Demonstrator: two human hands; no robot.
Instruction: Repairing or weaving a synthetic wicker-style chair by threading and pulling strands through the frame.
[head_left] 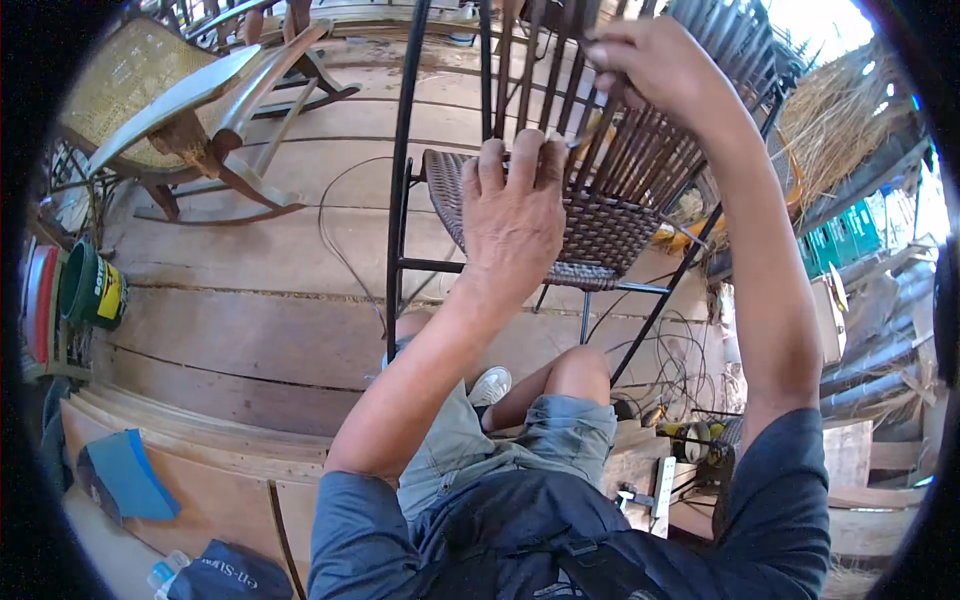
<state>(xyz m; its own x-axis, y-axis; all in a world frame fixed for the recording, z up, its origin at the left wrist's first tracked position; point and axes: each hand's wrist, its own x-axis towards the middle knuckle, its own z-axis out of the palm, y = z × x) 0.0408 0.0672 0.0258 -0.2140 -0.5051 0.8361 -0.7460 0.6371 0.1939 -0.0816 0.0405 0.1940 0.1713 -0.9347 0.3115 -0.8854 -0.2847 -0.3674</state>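
Observation:
A chair with a black metal frame (396, 200) stands right in front of me. Its seat (610, 235) is closely woven in brown wicker, and long dark strands (550, 75) run up the back with gaps between them. My left hand (515, 215) is at the lower back, its fingers bent over the strands and their tips partly hidden. Higher up and to the right, my right hand (655, 70) is closed in a pinch, slightly blurred. A thin strand seems to run down from it toward the left hand, though blur makes its ends hard to follow.
A wooden rocking chair with cane panels (150, 85) stands at the far left, above a green bucket (95, 288). Loose black cord (680, 350) lies coiled on the plank floor at right. A teal crate (840, 240) and dry straw (840, 130) are farther right.

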